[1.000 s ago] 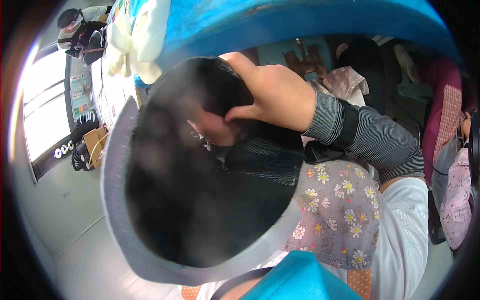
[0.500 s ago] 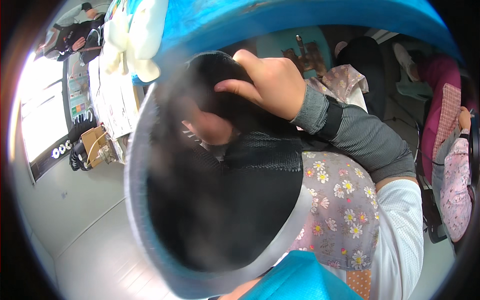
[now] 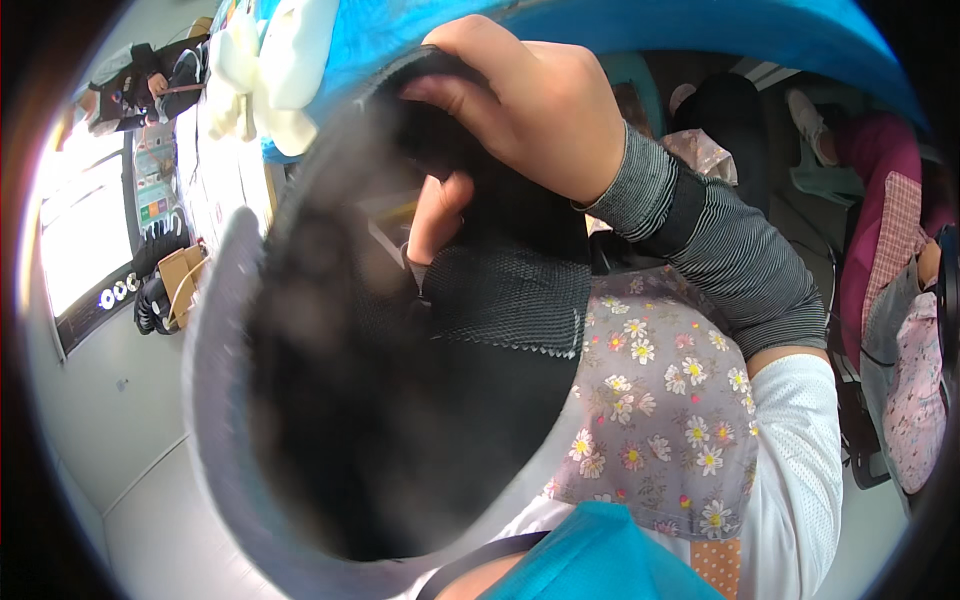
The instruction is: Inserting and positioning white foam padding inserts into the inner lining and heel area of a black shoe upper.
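Background: workroom, pale floor (image 3: 120,420) on the left, bright window (image 3: 75,230) at far left, chairs draped with pink and floral cloth (image 3: 905,300) at right.
Near view: big dark blurred cap-like piece with grey rim (image 3: 215,400) fills the centre-left — too close to resolve.
Right hand (image 3: 530,100): far centre, fingers curled and pressed together, clamped over the top edge of the black fabric (image 3: 500,290); grey striped sleeve (image 3: 720,250) runs down to the right.
Left hand (image 3: 435,215): only part shows behind the fabric, touching it — finger state cannot be told.
Black fabric: centre, between both hands, mesh-textured, zigzag-cut lower edge, hanging over the floral apron (image 3: 660,420).
Top: blue curved band (image 3: 700,30), cream plush shape (image 3: 270,70) at far left.
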Demonstrator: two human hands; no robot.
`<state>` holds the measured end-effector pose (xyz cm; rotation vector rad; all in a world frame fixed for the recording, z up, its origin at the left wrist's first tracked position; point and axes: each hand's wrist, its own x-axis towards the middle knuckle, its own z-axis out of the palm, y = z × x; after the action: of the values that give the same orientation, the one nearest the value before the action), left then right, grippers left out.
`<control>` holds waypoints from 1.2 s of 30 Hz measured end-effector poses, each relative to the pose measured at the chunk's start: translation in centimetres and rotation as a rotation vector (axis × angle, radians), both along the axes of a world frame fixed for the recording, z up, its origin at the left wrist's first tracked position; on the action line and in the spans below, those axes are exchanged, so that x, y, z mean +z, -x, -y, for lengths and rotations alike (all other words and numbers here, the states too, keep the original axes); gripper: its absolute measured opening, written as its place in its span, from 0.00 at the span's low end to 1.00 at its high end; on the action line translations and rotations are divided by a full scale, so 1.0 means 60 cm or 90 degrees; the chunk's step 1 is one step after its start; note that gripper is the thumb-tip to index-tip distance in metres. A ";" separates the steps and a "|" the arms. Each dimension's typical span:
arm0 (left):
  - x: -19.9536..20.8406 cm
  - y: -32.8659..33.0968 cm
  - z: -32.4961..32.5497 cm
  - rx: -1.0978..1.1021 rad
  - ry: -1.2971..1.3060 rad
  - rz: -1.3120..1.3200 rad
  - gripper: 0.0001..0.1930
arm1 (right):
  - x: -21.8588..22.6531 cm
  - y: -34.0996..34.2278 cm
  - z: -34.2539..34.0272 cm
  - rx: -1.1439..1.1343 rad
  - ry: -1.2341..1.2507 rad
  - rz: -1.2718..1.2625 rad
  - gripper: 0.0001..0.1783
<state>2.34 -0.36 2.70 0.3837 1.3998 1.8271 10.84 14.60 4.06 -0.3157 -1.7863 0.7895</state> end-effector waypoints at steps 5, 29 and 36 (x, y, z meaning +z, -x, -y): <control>0.013 0.040 0.002 -0.352 0.378 -0.043 0.25 | -0.029 -0.002 -0.013 0.092 0.021 0.018 0.17; 0.066 -0.045 0.032 -0.458 0.233 -0.823 0.14 | -0.125 -0.109 0.006 0.770 0.898 0.047 0.20; 0.069 -0.049 0.032 -0.422 0.131 -0.780 0.13 | -0.079 -0.094 -0.008 0.739 0.741 0.145 0.18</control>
<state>5.27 -2.29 6.85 1.7996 1.8336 0.8056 16.46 15.10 -0.68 -0.0577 -1.4012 2.6917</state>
